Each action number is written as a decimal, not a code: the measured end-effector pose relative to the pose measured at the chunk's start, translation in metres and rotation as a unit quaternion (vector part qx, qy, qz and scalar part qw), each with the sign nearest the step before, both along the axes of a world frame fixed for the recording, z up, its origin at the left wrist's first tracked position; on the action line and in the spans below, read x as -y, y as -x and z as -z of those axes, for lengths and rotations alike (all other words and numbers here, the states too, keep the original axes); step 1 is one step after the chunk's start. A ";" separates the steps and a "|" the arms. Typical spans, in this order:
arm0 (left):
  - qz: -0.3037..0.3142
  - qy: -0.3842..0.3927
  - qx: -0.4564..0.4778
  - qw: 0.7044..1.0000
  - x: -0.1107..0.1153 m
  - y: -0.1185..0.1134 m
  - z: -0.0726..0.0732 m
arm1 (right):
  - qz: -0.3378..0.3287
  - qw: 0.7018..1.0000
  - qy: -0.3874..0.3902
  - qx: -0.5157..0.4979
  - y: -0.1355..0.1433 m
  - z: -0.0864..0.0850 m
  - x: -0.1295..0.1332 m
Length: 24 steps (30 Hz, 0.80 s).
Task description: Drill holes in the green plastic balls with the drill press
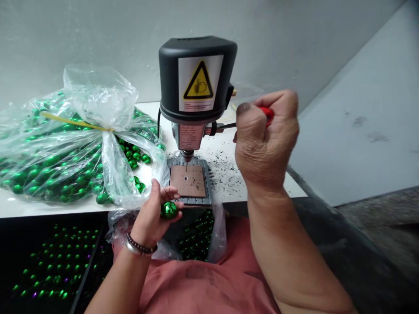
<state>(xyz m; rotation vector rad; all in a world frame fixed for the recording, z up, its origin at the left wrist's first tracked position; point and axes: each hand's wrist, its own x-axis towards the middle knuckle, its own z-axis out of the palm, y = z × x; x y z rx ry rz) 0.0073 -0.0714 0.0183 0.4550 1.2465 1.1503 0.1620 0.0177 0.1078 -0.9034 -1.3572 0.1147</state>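
Observation:
A shiny green ball (169, 210) rests in the fingers of my left hand (156, 211), just in front of the drill press base. My right hand (266, 135) is wrapped round the red-ended feed lever (269, 114) at the right side of the bench drill press (198, 83). The thin drill bit (187, 166) points down over a brown board (183, 185) with a small hole, lying on the ribbed grey base (207, 179). No ball sits under the bit.
A tied clear plastic bag (98, 100) full of green balls lies left on the white table (229, 192). Dark shavings (225, 174) are scattered right of the base. Below the table edge, more green balls lie in dark trays (54, 261) and an open bag (198, 235).

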 end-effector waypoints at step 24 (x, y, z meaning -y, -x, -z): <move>0.135 -0.199 -0.643 0.727 -0.055 0.009 0.025 | -0.012 1.000 -0.009 0.018 -0.005 -0.002 0.002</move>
